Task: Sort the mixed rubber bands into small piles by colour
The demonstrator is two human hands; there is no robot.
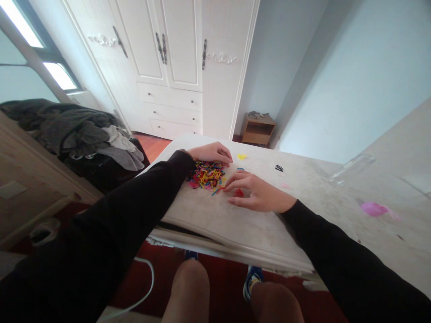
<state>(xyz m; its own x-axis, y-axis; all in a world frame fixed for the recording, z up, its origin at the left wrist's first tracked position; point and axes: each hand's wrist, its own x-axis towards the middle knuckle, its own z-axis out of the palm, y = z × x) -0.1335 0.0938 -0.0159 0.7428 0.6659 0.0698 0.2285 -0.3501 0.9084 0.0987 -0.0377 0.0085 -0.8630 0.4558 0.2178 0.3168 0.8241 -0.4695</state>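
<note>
A heap of small, thin coloured bands [207, 175], mostly yellow, red, blue and black, lies on the pale table [215, 215]. Along the heap's far side rests my left hand [213, 153], palm down, its fingers loosely bent with nothing visible in them. My right hand [251, 190] hovers at the heap's right edge, thumb apart from the fingers. Its fingertips are close to a few loose red and blue bands [218, 190]; whether they touch is unclear. Beneath that hand, a small red cluster [239, 193] is partly covered, and a bit of blue [240, 169] shows behind it.
A yellow cluster [242, 157] and a black cluster [279, 168] lie farther back. To the right are a pink bag-like piece [373, 208] and a clear plastic object [353, 168]. Clothes [77, 130] are piled at left; a white wardrobe [175, 54] stands behind.
</note>
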